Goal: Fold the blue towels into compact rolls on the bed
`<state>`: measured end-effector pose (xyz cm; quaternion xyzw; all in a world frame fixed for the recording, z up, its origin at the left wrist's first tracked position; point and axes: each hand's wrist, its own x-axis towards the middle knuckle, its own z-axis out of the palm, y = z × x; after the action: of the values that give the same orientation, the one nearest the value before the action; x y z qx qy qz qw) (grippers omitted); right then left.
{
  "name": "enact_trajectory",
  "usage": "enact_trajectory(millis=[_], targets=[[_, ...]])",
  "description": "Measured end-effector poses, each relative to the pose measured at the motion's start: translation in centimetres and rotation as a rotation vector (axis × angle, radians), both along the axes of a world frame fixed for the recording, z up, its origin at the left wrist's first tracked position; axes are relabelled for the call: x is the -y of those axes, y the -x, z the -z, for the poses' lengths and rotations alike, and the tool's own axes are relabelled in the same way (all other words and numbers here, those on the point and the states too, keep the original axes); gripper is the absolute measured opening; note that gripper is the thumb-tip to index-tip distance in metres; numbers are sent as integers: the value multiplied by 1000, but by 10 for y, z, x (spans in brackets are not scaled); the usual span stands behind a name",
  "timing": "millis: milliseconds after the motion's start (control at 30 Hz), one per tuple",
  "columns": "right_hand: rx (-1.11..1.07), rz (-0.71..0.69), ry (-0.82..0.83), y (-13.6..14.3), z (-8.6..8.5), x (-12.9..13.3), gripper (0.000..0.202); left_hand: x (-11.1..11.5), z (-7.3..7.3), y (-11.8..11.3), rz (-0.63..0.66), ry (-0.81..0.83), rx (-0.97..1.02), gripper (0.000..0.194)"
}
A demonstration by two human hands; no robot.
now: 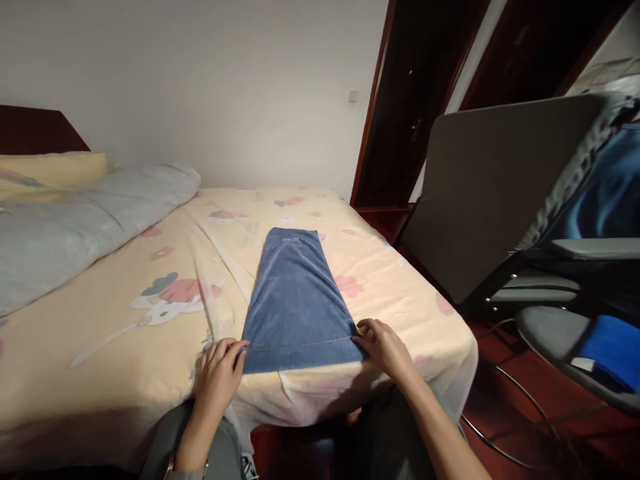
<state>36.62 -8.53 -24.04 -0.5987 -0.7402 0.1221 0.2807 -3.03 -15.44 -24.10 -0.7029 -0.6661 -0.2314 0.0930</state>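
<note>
A blue towel [300, 293] lies flat and lengthwise on the bed, narrow end away from me, with small pale lettering near that far end. A stitched seam crosses it close to the bed's front edge. At the towel's near left edge, my left hand [223, 367] pinches the cloth between thumb and fingers. My right hand [385, 347] grips the near right edge in the same way, at about the seam. The towel rests on a yellow sheet [165, 360] printed with strawberries and a rabbit-like figure.
A grey rolled quilt [90, 227] and a yellow pillow [55, 173] lie at the left. To the right are a large grey panel [500, 187] and a chair [545, 333] bearing a blue item [613, 350]. A dark door [415, 100] stands behind.
</note>
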Motion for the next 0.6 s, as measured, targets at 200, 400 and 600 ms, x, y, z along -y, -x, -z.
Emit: enact_trajectory(millis=[200,400,600], targets=[[-49,-300,-223,8,-20,18,21,10,-8,-3,295,-137,-22,27],[-36,-518,85,6,-17,30,55,13,-6,4,401,140,0,37],[-154,-441,158,-1,-11,21,53,7,2,23,323,246,257,36]])
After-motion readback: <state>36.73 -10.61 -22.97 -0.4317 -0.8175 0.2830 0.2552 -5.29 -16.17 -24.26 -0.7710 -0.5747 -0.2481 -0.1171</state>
